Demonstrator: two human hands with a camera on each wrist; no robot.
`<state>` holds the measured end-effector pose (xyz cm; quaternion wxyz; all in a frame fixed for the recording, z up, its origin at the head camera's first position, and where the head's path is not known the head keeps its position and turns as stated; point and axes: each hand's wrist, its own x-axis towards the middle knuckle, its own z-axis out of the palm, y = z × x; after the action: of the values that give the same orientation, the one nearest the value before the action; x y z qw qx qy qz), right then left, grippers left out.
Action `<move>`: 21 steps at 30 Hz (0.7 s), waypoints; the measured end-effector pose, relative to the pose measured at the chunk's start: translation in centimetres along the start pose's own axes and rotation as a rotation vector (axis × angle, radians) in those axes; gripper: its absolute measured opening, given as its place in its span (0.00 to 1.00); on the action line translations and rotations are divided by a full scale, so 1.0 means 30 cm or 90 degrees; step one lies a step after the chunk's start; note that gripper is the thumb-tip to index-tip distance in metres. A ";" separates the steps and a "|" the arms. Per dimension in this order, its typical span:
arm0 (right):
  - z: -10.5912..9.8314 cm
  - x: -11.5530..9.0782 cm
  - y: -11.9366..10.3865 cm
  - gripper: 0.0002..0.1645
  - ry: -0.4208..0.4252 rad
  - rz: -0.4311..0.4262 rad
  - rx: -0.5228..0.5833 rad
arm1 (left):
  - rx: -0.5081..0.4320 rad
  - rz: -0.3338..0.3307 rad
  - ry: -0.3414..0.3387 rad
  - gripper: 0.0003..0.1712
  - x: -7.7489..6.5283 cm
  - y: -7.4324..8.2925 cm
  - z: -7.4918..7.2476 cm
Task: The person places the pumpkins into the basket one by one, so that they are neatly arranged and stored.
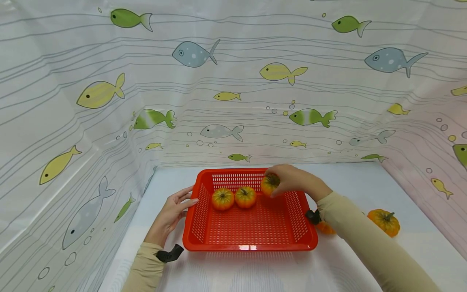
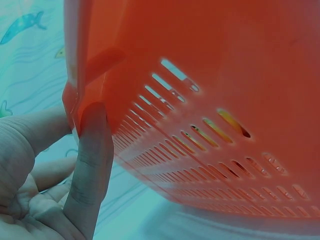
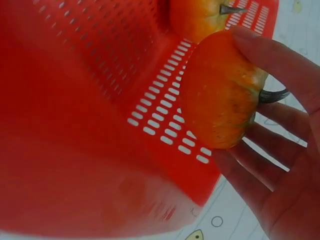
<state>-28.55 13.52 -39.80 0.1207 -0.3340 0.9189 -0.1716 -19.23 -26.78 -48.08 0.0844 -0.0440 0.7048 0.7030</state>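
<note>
Right hand (image 1: 290, 178) reaching across the red basket (image 1: 250, 246), and I've got a small pumpkin (image 1: 269, 185) in its grip: thumb on one side, fingers curled round the other, parted just as far as the fruit's width. It sits in the basket's far right part, inward of my palm, to the right of a left-hand pumpkin (image 1: 222, 199) and a middle pumpkin (image 1: 245, 197). No long axis to speak of, squat and round; the stem points back into my palm. Whether its underside meets the basket floor, I honestly can't make out from here. Over on the other side, my left hand (image 1: 174, 211) pinches the basket's left rim, much farther from the fruit. Out on the bench (image 1: 346, 182), a half-hidden pumpkin (image 1: 326, 228) lies by my right forearm, and an outer pumpkin (image 1: 386, 222) beyond it.
</note>
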 end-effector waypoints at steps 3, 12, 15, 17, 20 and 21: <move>0.005 0.015 -0.008 0.39 -0.007 -0.002 -0.006 | 0.000 0.000 0.000 0.39 -0.001 -0.002 -0.002; 0.044 0.051 -0.039 0.36 -0.048 -0.003 -0.027 | 0.002 -0.002 0.000 0.39 -0.004 -0.001 0.001; 0.059 0.058 -0.049 0.34 -0.058 -0.001 -0.045 | -0.002 -0.001 -0.003 0.39 -0.004 0.002 0.003; 0.067 0.062 -0.054 0.33 -0.063 -0.001 -0.055 | -0.004 0.000 -0.004 0.38 -0.003 0.002 0.002; 0.078 0.068 -0.055 0.30 -0.069 -0.007 -0.072 | -0.004 0.003 -0.005 0.38 -0.002 0.002 0.002; 0.082 0.069 -0.055 0.29 -0.072 -0.006 -0.076 | -0.004 0.003 -0.004 0.38 -0.002 0.002 0.002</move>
<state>-28.32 10.41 -41.61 0.1518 -0.3538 0.9177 -0.0978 -19.19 -26.74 -48.03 0.0849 -0.0401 0.7026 0.7054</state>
